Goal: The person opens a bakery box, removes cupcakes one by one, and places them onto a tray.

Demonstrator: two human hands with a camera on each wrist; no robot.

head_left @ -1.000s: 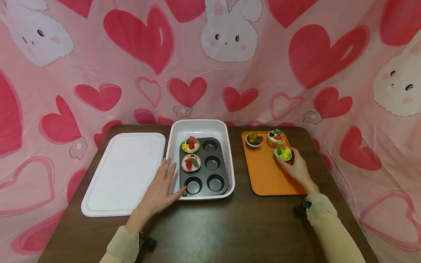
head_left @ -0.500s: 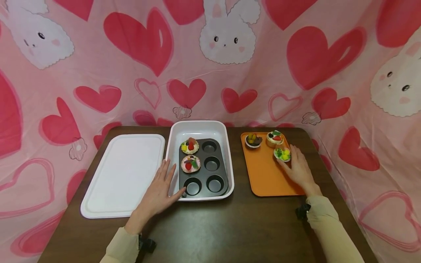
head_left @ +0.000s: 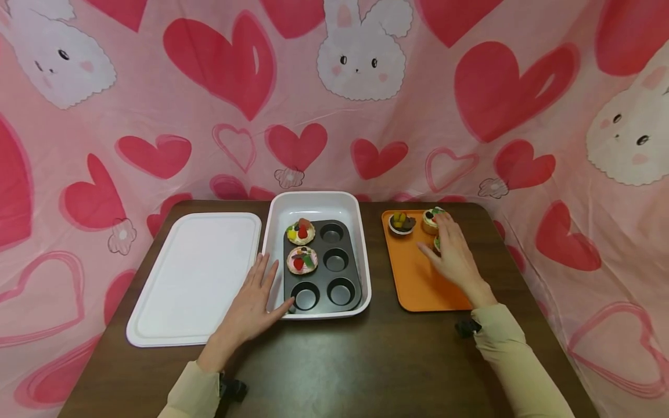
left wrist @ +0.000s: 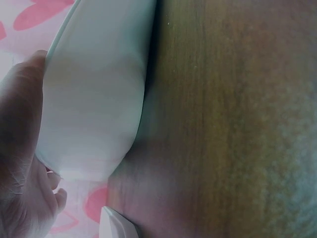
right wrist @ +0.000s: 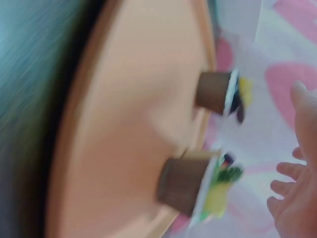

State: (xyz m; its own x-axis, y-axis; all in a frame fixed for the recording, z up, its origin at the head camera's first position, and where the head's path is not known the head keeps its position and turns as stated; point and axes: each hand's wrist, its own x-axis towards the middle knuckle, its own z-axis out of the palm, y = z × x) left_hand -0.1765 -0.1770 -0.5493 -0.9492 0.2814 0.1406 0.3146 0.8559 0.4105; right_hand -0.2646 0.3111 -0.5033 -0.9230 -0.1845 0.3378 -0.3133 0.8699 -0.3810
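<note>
"Which step are we at?"

"The right hand (head_left: 457, 255) hangs over the orange tray (head_left: 413, 278), so we judge this a moment of choosing or reaching among its cupcakes. Its thumb stands away from the fingers, which lie close together and pinch nothing we can see."

"And the left hand (head_left: 251, 305)?"

"Its fingers are spread, resting at the near left corner of a white tub (head_left: 319, 206). Inside sits a dark muffin tin (head_left: 321, 278); two of its six wells hold fruit-topped cakes."

"What would the next move call for?"

"If a cupcake is to be lifted, we think thumb and fingers must lower and close gently on its sides, sparing the topping."

"How does the nearest one look?"

"The green-topped cupcake (right wrist: 183, 183) stands upright on the tray, mostly hidden beneath the hand from above. From the wrist we see a brown, tapering cup, pale rim, and green and yellow pieces heaped on top. Blur hides finer detail. Two more stand farther back."
</note>
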